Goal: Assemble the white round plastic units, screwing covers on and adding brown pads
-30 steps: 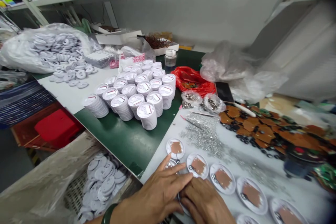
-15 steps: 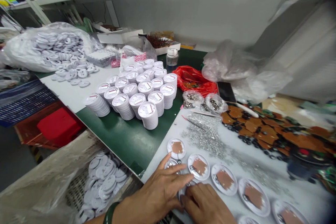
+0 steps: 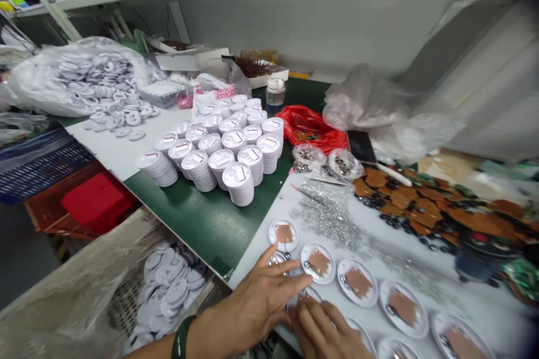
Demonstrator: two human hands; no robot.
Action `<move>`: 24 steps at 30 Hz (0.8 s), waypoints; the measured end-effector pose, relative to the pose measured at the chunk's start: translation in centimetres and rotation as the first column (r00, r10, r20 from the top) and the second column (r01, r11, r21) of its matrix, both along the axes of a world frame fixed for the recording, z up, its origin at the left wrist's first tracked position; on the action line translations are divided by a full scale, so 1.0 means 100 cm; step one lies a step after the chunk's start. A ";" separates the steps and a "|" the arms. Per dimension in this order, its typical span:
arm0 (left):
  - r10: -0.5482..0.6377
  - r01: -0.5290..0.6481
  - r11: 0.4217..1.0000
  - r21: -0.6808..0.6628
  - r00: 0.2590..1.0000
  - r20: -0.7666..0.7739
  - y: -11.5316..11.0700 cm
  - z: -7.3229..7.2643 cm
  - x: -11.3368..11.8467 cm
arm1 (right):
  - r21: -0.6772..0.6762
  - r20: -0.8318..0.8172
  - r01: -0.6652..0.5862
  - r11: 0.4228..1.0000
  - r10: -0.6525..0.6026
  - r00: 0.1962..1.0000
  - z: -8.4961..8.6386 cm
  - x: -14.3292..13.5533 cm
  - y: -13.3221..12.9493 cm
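Over the near white round cases, my left hand (image 3: 263,294) has its fingers stretched and spread. Its fingertips lie at the edges of a case (image 3: 309,293) that my hands partly cover. My right hand (image 3: 328,328) is closed, fingers bent down onto that same case; what they hold, if anything, is hidden. Beside them are more white cases, each with a brown circuit board and a small dark round part, such as this open case (image 3: 319,263) and another case (image 3: 357,282).
Loose small shiny parts (image 3: 326,213) spread behind the cases. Brown boards (image 3: 421,210) are heaped at right. Stacked white cases (image 3: 238,179) stand on the green mat (image 3: 181,207). A red bag (image 3: 309,126) lies behind. A crate of white discs (image 3: 170,286) sits below the table edge.
My right hand has shifted slightly, its fingers now more visible over the case, and more of the cases beside it shows. My left hand stays nearly in place.
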State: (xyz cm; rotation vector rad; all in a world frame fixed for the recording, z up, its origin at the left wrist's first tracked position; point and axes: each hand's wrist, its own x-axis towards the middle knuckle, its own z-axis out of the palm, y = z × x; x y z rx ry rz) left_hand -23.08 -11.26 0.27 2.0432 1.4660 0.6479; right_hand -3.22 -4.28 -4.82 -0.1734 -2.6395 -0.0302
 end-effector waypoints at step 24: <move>0.483 -0.482 0.875 -0.035 0.875 0.029 -0.048 -0.023 0.003 | -0.491 0.118 -0.083 0.867 0.160 0.980 0.029 -0.068 0.025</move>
